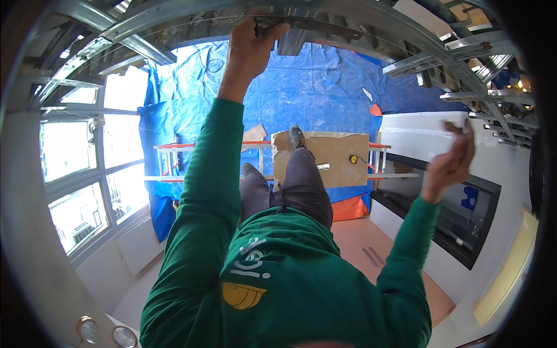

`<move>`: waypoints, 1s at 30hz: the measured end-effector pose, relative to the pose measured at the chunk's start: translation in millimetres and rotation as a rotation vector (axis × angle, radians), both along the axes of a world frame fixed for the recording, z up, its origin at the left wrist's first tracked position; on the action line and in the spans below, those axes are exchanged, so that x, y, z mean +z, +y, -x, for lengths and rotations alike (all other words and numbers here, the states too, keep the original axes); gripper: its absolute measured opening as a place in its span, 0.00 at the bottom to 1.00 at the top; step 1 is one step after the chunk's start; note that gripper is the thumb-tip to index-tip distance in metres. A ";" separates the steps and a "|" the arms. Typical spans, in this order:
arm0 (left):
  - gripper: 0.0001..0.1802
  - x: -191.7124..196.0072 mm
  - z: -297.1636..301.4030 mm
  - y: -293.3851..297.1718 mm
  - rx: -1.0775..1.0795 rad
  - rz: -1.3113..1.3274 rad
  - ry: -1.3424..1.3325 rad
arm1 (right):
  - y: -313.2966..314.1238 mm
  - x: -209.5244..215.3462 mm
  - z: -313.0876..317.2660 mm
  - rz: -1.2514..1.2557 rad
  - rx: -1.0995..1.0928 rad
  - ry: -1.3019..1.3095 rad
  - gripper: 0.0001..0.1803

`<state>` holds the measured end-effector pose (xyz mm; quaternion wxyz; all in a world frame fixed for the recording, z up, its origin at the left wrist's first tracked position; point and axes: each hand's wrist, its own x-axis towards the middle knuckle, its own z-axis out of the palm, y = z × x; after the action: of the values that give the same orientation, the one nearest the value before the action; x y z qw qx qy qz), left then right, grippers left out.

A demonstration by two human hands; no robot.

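Two hands raised among ceiling framing

Two hands are seen lifted overhead from a standing position on a scaffold platform (174, 146). The left hand (250, 47), at about twelve o'clock, is closed around the lower edge of a metal ceiling channel (174, 17), with the thumb hooked over a short dark bracket (293, 40) just beside it. The channel's long axis is bent by the lens into an arc running from about ten o'clock across the top toward two o'clock; further parallel channels (481, 95) are stacked at the two o'clock edge.

The right hand (455, 159), at about three o'clock, is loosely curled and blurred; whether anything is pinched in it cannot be told. It is held apart from the framing, with open room between it and the channels above.

Below, cardboard sheeting (339, 153) is laid over the platform, with a small tape measure (353, 159) on it. Blue tarpaulin (325, 93) is spread across the floor beyond. Windows (87, 174) bound the nine o'clock side, and a dark recessed unit (470, 220) bounds the four o'clock side.
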<state>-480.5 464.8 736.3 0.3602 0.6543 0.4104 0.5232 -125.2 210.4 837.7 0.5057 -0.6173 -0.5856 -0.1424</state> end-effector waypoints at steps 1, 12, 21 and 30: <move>0.18 0.8 0.3 1.5 -0.006 -0.001 0.031 | -5.1 -6.9 33.0 0.050 0.073 0.000 0.17; 0.17 7.1 7.6 -1.2 -0.053 0.017 -0.084 | 57.3 -11.5 120.4 0.148 0.564 -0.439 0.19; 0.15 2.3 9.2 -4.9 -0.020 -0.083 -0.196 | 120.6 29.1 121.9 0.158 0.604 -0.783 0.13; 0.13 -7.2 3.1 -9.8 0.072 -0.210 -0.294 | 180.8 58.5 134.2 0.248 0.812 -0.932 0.17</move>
<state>-483.7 455.0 729.0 0.3268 0.5896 0.3196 0.6659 -259.4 391.2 896.2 0.1359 -0.2726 -0.9443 -0.1241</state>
